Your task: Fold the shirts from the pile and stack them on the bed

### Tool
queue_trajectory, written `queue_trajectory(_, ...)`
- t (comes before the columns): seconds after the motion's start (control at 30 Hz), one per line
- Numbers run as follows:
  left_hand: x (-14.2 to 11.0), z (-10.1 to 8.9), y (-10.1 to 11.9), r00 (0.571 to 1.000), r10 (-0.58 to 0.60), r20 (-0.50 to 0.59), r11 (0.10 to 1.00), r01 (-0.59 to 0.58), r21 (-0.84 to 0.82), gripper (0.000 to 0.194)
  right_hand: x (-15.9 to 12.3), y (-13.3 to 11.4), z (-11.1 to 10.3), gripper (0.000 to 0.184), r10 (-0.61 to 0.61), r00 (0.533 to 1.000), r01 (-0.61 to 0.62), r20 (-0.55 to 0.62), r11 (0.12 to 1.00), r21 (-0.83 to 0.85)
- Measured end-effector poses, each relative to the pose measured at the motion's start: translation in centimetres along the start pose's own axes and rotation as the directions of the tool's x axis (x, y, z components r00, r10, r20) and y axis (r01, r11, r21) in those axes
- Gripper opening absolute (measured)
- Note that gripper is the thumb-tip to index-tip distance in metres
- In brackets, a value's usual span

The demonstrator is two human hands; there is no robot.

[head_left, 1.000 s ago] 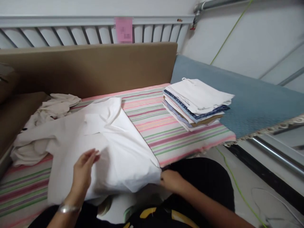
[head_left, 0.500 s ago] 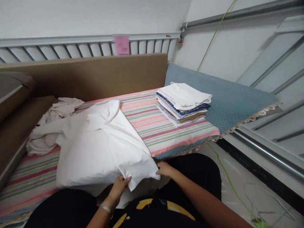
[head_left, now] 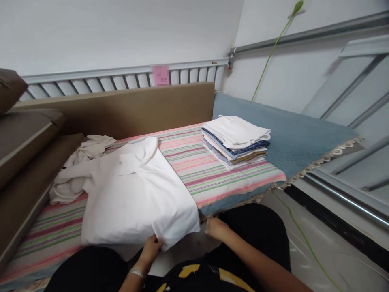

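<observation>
A white shirt (head_left: 136, 194) lies spread on the striped sheet (head_left: 194, 170), collar toward the brown backrest. My left hand (head_left: 151, 247) pinches the shirt's near hem, fingers curled under the cloth. My right hand (head_left: 216, 227) hovers at the sheet's front edge just right of the shirt's corner, fingers loosely curled; I cannot see cloth in it. A bracelet shows on my left wrist.
A stack of folded clothes (head_left: 235, 140) sits at the right end of the sheet, beside a blue cover (head_left: 291, 138). A crumpled cream garment (head_left: 82, 156) lies at the back left. Brown cushions (head_left: 27, 138) rise on the left; a metal rail (head_left: 340, 194) runs along the right.
My left hand moved from the middle of the shirt down to its near hem. My right hand has come off the shirt's corner. The view tilted up.
</observation>
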State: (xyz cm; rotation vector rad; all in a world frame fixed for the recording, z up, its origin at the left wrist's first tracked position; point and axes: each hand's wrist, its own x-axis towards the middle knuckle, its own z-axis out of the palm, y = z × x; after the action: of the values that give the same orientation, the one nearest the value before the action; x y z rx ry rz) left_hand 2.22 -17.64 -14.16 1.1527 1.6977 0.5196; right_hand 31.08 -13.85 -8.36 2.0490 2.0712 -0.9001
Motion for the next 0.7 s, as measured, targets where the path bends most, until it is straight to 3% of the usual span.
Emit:
queue_trajectory(0.07, -0.7, -0.6, 0.0, 1.000, 0.007, -0.019, 0.993, -0.004, 0.120, 0.010, -0.4, -1.2, -1.9, 0.016, 0.000, 0.999, 0.000, -0.053, 1.000, -0.010)
queue_trajectory(0.13, -1.5, -1.6, 1.0, 0.999, 0.012, -0.040, 0.975, -0.003, 0.222, 0.012, -0.8, -3.1, -3.9, 0.015, -0.083, 0.986, 0.085, -0.142, 0.996, 0.004)
queue_trajectory(0.2, -2.2, -2.7, 3.2, 0.997, 0.077, -0.031, 0.946, -0.063, 0.318, 0.012, -0.9, -5.4, -5.8, 0.017, -0.224, 0.941, 0.240, -0.253, 0.970, 0.034)
queue_trajectory(0.27, -2.5, -3.6, 5.9, 0.966, 0.256, -0.043, 0.899, -0.221, 0.377, 0.017, -0.7, -7.6, -7.5, 0.019, -0.359, 0.866, 0.403, -0.348, 0.913, 0.059)
queue_trajectory(0.37, -1.1, -4.2, 8.1, 0.816, 0.555, -0.163, 0.776, -0.437, 0.455, 0.031, 0.9, -10.4, -9.3, 0.023, -0.476, 0.782, 0.543, -0.402, 0.837, 0.065)
queue_trajectory(0.43, 0.9, -4.5, 7.5, 0.732, 0.658, -0.176, 0.686, -0.487, 0.541, 0.039, 2.8, -11.6, -10.1, 0.026, -0.520, 0.756, 0.584, -0.398, 0.810, 0.049)
queue_trajectory(0.53, 3.9, -5.6, 5.7, 0.611, 0.790, -0.043, 0.502, -0.606, 0.617, 0.035, 6.4, -12.7, -11.1, 0.028, -0.535, 0.761, 0.586, -0.367, 0.809, 0.034)
queue_trajectory(0.6, 5.0, -7.2, 6.0, 0.523, 0.851, -0.046, 0.439, -0.661, 0.608, 0.023, 9.1, -13.4, -11.7, 0.029, -0.519, 0.775, 0.567, -0.359, 0.823, 0.034)
queue_trajectory(0.63, 5.2, -8.2, 7.0, 0.506, 0.858, -0.090, 0.452, -0.660, 0.600, 0.022, 10.5, -13.8, -12.0, 0.030, -0.515, 0.778, 0.562, -0.361, 0.826, 0.034)
queue_trajectory(0.7, 5.7, -10.6, 10.6, 0.531, 0.819, -0.216, 0.543, -0.599, 0.588, 0.024, 13.4, -14.9, -12.5, 0.031, -0.521, 0.771, 0.569, -0.366, 0.821, 0.032)
